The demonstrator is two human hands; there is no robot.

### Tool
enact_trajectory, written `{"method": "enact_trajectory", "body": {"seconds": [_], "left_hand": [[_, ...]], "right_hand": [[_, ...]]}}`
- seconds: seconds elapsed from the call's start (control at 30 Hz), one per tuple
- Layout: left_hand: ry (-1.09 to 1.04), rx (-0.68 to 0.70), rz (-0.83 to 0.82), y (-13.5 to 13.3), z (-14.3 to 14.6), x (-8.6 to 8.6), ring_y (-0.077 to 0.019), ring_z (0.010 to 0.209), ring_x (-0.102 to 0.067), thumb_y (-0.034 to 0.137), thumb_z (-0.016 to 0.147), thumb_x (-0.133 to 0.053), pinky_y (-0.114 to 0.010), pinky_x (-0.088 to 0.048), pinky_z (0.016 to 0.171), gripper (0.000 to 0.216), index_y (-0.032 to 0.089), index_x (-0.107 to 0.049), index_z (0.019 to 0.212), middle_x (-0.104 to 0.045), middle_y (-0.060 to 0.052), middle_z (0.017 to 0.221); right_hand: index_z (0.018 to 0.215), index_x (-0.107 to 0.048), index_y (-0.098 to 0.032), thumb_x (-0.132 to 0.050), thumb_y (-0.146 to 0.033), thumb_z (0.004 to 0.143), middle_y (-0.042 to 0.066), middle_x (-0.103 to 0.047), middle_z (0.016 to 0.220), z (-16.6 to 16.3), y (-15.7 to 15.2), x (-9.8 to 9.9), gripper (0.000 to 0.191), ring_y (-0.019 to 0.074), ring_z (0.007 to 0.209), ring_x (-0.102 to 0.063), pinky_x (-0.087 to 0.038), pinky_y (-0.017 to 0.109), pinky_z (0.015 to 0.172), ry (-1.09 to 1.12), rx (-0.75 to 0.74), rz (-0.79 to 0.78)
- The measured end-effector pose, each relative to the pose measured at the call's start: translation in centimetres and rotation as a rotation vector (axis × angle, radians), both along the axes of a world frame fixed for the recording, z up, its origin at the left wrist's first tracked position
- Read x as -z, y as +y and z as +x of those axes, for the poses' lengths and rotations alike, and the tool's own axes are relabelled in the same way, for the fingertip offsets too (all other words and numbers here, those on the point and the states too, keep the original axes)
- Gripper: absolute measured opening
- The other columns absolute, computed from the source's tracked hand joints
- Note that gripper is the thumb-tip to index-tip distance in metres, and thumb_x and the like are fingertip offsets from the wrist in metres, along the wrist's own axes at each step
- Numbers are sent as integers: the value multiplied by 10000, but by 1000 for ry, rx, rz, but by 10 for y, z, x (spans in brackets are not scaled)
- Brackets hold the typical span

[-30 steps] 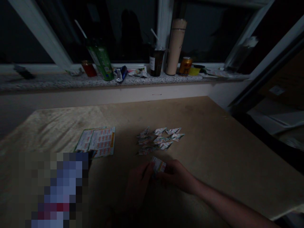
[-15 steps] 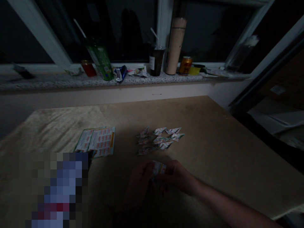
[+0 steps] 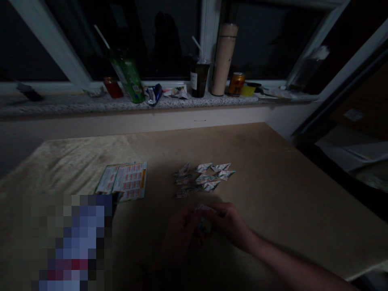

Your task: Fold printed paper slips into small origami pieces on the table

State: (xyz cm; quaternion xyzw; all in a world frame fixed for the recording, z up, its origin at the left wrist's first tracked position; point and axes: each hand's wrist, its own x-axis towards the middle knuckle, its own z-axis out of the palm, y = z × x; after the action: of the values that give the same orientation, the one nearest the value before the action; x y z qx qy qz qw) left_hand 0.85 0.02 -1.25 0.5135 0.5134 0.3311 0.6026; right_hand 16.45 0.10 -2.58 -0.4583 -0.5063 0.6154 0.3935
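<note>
Near the front of the table (image 3: 257, 161), my left hand (image 3: 183, 226) and my right hand (image 3: 228, 220) meet around a small printed piece of paper (image 3: 206, 224), partly folded. Both hands have their fingers closed on it, and they cover much of the paper. Just beyond them lie several folded paper pieces (image 3: 207, 178) with pointed ends, made of similar printed paper. To the left, flat printed sheets (image 3: 129, 182) with red and green print overlap one another. Dim light hides the finer creases and part of my left hand.
A blurred-out blue and red patch (image 3: 81, 238) covers the lower left. Along the granite windowsill (image 3: 103, 106) stand a green bottle (image 3: 130, 81), a dark cup with a straw (image 3: 199, 81), a tall beige flask (image 3: 224, 60), an orange can (image 3: 236, 85) and a red jar (image 3: 113, 87).
The paper between my hands has been turned or folded over, so less of its printed face shows. My right thumb has moved up and in across its top edge.
</note>
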Motion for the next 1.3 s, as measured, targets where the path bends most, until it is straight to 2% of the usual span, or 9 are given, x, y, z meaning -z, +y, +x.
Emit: {"method": "enact_trajectory", "body": {"seconds": [0.13,0.27,0.47,0.57,0.7,0.8,1.0,1.17,1.3], "left_hand": [[17,-13,-23,2,1,-4,-100,395,-497,463,813,-514,-185,-394,426,329,162,-641,853,-567,48,453],[7,-23,-50,3,1,-4,-99,368,-462,501,802,-507,-191,-372,407,391,143,-641,882,-526,54,417],[17,49,-62,2,1,-3,-119,451,-520,567,804,-464,-207,-374,447,461,143,-633,735,-599,1,527],[159,63,41,0,1,-3,-113,456,-492,522,851,-419,-209,-349,482,465,171,-571,587,-544,19,465],[235,42,135,-1,-1,-1,-103,424,-424,504,868,-403,-211,-301,463,462,193,-500,540,-452,51,430],[251,13,149,0,-2,-1,-109,431,-427,521,868,-390,-213,-301,467,484,198,-475,518,-438,49,430],[267,-52,178,1,-4,0,-120,466,-422,549,839,-421,-216,-303,469,469,196,-497,540,-460,39,478],[235,-84,178,1,-5,3,-133,515,-464,533,846,-417,-217,-351,508,450,187,-548,590,-518,21,522],[183,-25,117,2,-6,2,-102,413,-373,556,845,-395,-205,-291,432,478,194,-478,544,-405,54,434]], "right_hand": [[571,-563,-164,-630,-465,765,-24,-507,495,2,2,-2,365,87,439,-447,-336,196,392,-158,127,132],[537,-528,-179,-593,-439,799,-17,-513,493,4,1,-8,375,94,447,-454,-345,207,400,-125,161,229],[542,-522,-180,-606,-474,779,-19,-500,469,5,0,-11,386,99,430,-461,-335,206,387,-117,224,196],[535,-498,-177,-608,-515,764,-19,-497,451,5,1,-8,423,99,407,-474,-329,202,373,-116,229,140],[547,-483,-176,-618,-536,750,-30,-496,447,4,3,-3,435,90,392,-480,-344,194,373,-88,239,86],[597,-507,-169,-667,-520,711,-36,-527,491,4,5,0,402,87,416,-508,-388,187,402,-13,160,10],[681,-607,-123,-623,-539,744,-8,-595,523,4,5,3,421,78,404,-523,-391,170,393,41,-251,-134],[647,-576,-132,-568,-570,775,-31,-552,459,7,4,-2,457,45,332,-443,-289,142,325,39,-224,-142],[600,-546,-132,-577,-583,761,-37,-528,442,7,5,-4,479,38,319,-419,-289,140,319,38,-204,-161]]}}
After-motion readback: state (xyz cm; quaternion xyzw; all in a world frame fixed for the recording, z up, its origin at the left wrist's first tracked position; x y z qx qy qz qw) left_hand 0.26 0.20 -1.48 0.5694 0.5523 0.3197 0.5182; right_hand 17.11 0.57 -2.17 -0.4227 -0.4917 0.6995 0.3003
